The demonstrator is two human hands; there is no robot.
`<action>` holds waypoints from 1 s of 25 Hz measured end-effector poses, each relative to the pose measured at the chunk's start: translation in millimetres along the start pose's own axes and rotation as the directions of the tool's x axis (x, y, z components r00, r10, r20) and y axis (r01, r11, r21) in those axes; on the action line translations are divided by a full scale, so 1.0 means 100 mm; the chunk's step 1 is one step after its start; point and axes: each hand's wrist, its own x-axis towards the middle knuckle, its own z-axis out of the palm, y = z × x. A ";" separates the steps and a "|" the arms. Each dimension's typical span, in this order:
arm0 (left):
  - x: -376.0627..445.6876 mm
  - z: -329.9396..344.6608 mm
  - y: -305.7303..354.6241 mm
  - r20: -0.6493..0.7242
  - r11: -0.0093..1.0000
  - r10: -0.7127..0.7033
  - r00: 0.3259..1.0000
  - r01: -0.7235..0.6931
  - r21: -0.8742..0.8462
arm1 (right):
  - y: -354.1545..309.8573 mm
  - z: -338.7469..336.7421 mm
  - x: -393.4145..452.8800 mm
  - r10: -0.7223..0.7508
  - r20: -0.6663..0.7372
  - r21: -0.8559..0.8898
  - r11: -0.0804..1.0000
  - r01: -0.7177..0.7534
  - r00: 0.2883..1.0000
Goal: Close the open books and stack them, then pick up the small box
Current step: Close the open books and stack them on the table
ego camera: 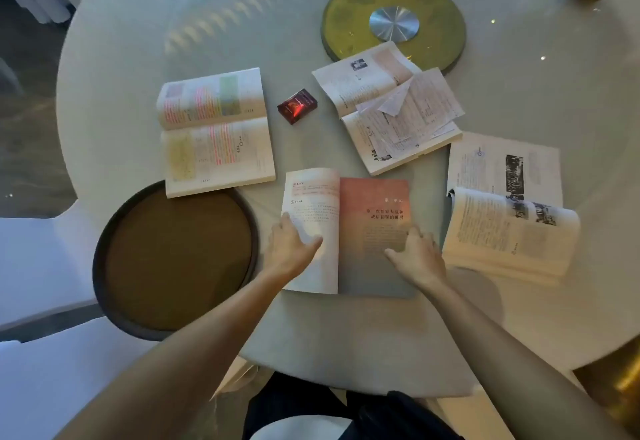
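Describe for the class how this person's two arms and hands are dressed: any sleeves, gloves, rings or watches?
Both forearms are bare right up to the frame's edge, with no sleeve showing. The left hand and the right hand wear no gloves. No ring, watch or bracelet shows on either wrist or on the visible fingers.

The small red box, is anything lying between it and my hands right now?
Only the open book both hands rest on. Beyond its top edge, bare table runs to the small red box; left hand and right hand could reach over it.

A dining room, by its large round table [138,58] with central turntable base [393,22] and white chair [41,266].
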 end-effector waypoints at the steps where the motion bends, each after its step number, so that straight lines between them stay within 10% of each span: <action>1: 0.01 0.04 -0.05 -0.016 0.997 -0.046 0.999 0.044 -0.062 | 0.02 0.02 0.00 0.066 0.009 0.035 0.997 -0.066 0.998; 11: -0.05 0.03 -0.19 0.107 0.881 -0.211 0.972 0.237 -0.409 | 0.29 0.13 -0.04 0.237 0.109 0.561 0.787 -0.257 0.965; 25: -0.12 0.11 0.59 0.205 0.870 0.191 0.960 -0.069 -0.488 | 0.27 0.07 -0.18 0.147 0.221 0.828 0.495 -0.265 0.964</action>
